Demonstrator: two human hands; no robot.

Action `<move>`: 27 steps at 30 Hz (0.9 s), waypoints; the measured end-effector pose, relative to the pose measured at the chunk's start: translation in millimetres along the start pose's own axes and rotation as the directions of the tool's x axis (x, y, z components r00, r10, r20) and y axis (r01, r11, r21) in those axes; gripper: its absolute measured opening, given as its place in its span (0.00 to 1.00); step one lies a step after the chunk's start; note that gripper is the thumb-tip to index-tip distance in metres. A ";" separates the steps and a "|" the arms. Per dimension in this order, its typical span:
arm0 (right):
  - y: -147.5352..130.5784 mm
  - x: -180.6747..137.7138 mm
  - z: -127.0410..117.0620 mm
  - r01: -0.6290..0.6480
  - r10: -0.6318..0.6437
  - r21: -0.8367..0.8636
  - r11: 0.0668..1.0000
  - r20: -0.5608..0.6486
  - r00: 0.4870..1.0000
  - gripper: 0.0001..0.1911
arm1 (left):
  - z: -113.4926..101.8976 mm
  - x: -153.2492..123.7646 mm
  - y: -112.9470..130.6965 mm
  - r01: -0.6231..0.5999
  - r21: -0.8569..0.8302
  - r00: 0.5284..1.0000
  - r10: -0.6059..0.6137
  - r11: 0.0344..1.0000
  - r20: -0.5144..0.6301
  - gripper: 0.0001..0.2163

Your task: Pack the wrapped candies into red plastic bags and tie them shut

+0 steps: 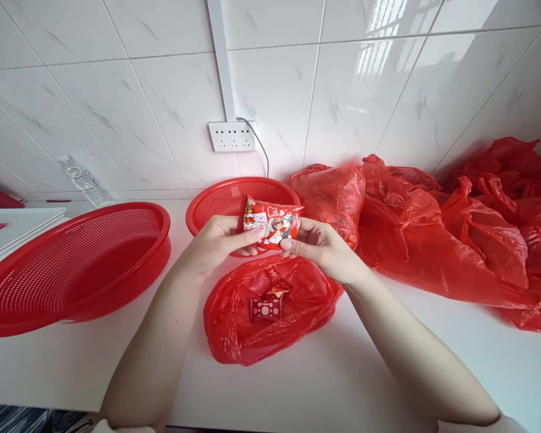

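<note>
Between my two hands is a small red snack packet (275,222) with cartoon figures and hearts printed on its front. My left hand (220,240) pinches its left side, thumb across the front. On the right edge, my right hand (322,246) grips it with thumb and fingers. Just below them, an open red plastic bag (234,337) lies on the table with a dark red wrapped packet (266,310) and a shiny red-and-gold wrapped piece (278,288) inside. Behind the hands stands a round red plastic basket (211,201), partly hidden by them.
A larger red basket (117,288) stands at left, beside white trays (27,219) with a small red wrapped piece. A clear plastic bottle (85,183) lies by the wall. Filled red bags (433,234) crowd the right side. A power strip (232,137) is on the tiled wall.
</note>
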State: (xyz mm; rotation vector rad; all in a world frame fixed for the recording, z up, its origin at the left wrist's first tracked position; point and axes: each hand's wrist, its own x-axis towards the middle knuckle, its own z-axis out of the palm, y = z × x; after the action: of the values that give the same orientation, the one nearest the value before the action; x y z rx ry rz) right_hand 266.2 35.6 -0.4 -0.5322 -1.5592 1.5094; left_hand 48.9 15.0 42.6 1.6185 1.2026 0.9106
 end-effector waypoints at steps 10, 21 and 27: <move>4.7 1.4 -7.0 0.022 -0.022 0.002 1.000 -0.053 0.998 0.15 | 5.0 0.7 -1.6 0.066 0.122 0.988 -0.081 0.990 0.128 0.15; 0.4 -1.6 -2.1 0.033 -0.034 -0.084 0.996 -0.006 0.999 0.14 | 10.4 4.7 -7.4 -0.040 0.109 0.999 0.041 0.993 -0.011 0.17; -0.2 -0.3 0.6 0.023 -0.023 -0.037 0.999 0.002 1.000 0.16 | 12.3 4.3 -7.8 -0.047 0.112 0.995 0.056 0.993 -0.083 0.16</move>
State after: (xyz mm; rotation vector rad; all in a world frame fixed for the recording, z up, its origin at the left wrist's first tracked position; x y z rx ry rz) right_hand 265.9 35.0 -0.2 -0.5326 -1.5922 1.4665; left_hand 58.8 17.4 31.4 1.7193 1.2949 0.9708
